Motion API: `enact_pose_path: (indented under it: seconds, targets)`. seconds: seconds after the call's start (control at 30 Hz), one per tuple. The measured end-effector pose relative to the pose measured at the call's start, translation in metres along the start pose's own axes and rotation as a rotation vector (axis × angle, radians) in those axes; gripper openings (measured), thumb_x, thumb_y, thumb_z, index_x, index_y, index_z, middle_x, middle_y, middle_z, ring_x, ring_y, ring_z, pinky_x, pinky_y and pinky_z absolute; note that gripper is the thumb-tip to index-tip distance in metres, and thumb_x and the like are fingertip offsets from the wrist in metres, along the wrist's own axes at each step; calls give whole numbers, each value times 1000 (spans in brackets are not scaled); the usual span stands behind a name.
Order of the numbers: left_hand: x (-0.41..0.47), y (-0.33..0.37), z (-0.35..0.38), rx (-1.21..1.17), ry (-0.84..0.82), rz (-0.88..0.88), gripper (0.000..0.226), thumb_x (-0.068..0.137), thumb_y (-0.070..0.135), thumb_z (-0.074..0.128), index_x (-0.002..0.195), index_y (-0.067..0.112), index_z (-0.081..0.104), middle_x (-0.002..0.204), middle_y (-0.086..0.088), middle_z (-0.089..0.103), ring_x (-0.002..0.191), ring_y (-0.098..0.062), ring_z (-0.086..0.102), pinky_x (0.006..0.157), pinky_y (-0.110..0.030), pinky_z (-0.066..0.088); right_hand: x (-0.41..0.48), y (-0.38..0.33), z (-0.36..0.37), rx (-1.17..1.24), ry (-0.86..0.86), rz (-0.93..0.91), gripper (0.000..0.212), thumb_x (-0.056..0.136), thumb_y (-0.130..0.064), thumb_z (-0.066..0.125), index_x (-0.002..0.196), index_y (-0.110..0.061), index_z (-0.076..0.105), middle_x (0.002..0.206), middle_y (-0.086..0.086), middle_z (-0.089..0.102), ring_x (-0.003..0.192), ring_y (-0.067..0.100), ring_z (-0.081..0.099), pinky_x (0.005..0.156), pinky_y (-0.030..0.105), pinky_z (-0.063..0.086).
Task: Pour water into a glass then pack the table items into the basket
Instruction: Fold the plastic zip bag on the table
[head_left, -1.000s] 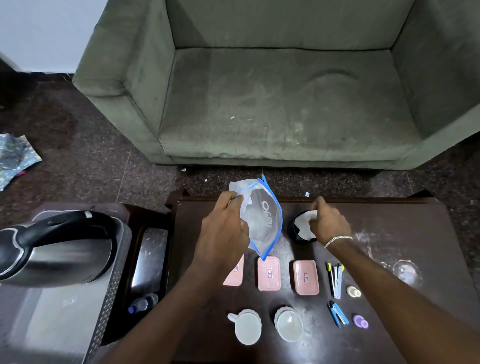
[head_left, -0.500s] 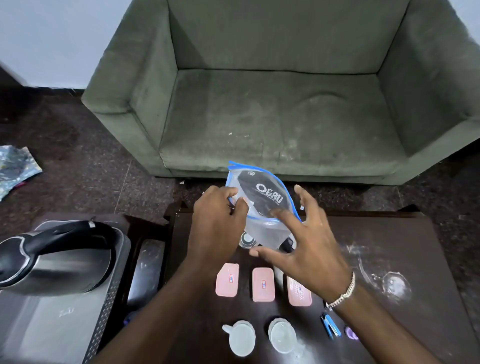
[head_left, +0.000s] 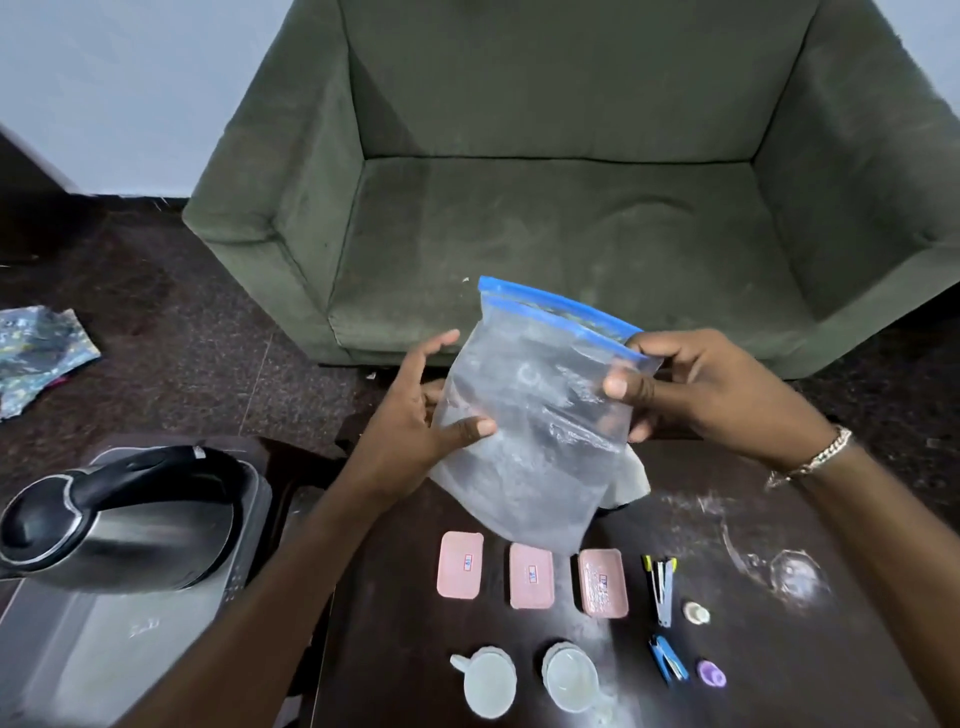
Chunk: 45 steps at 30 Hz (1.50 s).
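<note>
A clear zip bag (head_left: 530, 415) with a blue seal strip hangs above the dark table (head_left: 779, 649), something dark inside it. My left hand (head_left: 415, 415) grips its lower left side. My right hand (head_left: 675, 384) pinches the right end of the blue strip. On the table below lie three pink rectangular boxes (head_left: 531, 576) in a row, two small white cups (head_left: 488, 680) near the front edge, and a clear glass (head_left: 795, 574) at the right.
A steel kettle (head_left: 119, 525) with a black handle stands on a grey metal box at the left. Small clips (head_left: 662, 584), a blue clip (head_left: 667, 665), a pale cap (head_left: 696, 613) and a purple cap (head_left: 710, 673) lie right of the boxes. A green sofa (head_left: 545, 208) stands behind the table.
The bag has been lifted and turned with its blue strip on top. My right hand has moved from in front of the bag to grip the strip's right end.
</note>
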<state>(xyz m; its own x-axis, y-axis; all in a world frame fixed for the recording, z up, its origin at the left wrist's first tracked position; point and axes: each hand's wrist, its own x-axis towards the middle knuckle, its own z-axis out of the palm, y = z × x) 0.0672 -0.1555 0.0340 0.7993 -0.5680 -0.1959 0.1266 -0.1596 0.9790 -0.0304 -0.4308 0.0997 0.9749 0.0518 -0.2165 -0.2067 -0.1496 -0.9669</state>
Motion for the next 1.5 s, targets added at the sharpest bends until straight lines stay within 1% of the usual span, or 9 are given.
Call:
enact_pose_path:
  seconds: [0.3, 0.5, 0.6, 0.73, 0.97, 1.1, 1.33, 1.43, 1.5]
  targets:
    - [-6, 17, 21, -160, -194, 130, 93, 82, -8, 79, 150, 38, 37, 142, -16, 59, 129, -37, 60, 99, -51, 56, 5, 6, -27, 256, 362, -66, 14, 89, -22, 69, 93, -11, 61, 65, 1, 65, 52, 11, 57, 48, 21, 48]
    - [0, 11, 31, -55, -98, 209, 66, 83, -9, 78, 142, 13, 59, 147, 1, 59, 142, -12, 49, 115, -28, 41, -9, 37, 19, 410, 487, -61, 77, 85, -46, 76, 148, -43, 33, 106, 8, 78, 91, 25, 76, 78, 40, 59]
    - [0, 6, 32, -82, -84, 196, 67, 82, -11, 78, 142, 12, 58, 147, 0, 58, 140, -9, 50, 108, -19, 43, -19, 48, 32, 333, 441, -109, 75, 84, -24, 83, 145, -41, 44, 109, 18, 76, 104, 39, 71, 88, 52, 58]
    - [2, 0, 32, -137, -63, 204, 61, 80, -9, 79, 136, 9, 63, 143, -2, 63, 138, -12, 53, 103, -19, 47, -22, 54, 27, 247, 429, -123, 48, 82, 2, 77, 122, -23, 70, 113, 3, 76, 96, 15, 63, 79, 29, 58]
    - [2, -7, 39, -32, 79, 205, 52, 80, 1, 83, 127, 19, 70, 129, 9, 72, 123, -7, 65, 99, -19, 49, -26, 58, 23, 254, 481, -19, 48, 74, 0, 82, 118, -16, 73, 112, 8, 77, 99, 18, 70, 95, 36, 57]
    - [-1, -9, 46, 96, 176, 190, 47, 79, 1, 82, 117, 27, 73, 88, 21, 73, 75, 4, 65, 77, -10, 49, -26, 56, 26, 62, 563, 19, 43, 79, 6, 79, 108, -24, 73, 108, 2, 76, 101, 20, 70, 97, 37, 54]
    - [-2, -9, 54, 381, 381, 207, 18, 86, 11, 81, 89, 25, 71, 101, 2, 57, 86, 0, 59, 77, -9, 48, -33, 55, 25, -393, 592, 16, 11, 87, -7, 75, 83, -18, 73, 92, -1, 56, 86, 5, 55, 79, 13, 40]
    - [-1, -15, 50, 387, 308, 195, 12, 94, 26, 69, 89, 16, 64, 114, -3, 55, 106, -9, 60, 93, -25, 50, -36, 59, 24, -380, 541, -8, 4, 94, -16, 69, 91, -13, 68, 104, 1, 58, 90, 8, 55, 81, 19, 42]
    - [-5, -22, 53, 342, 266, 155, 20, 103, 30, 58, 92, 13, 54, 92, -11, 63, 85, -22, 62, 78, -42, 53, -36, 64, 33, -336, 536, -35, 14, 99, -21, 62, 88, -13, 59, 84, 7, 57, 74, 8, 51, 70, 24, 41]
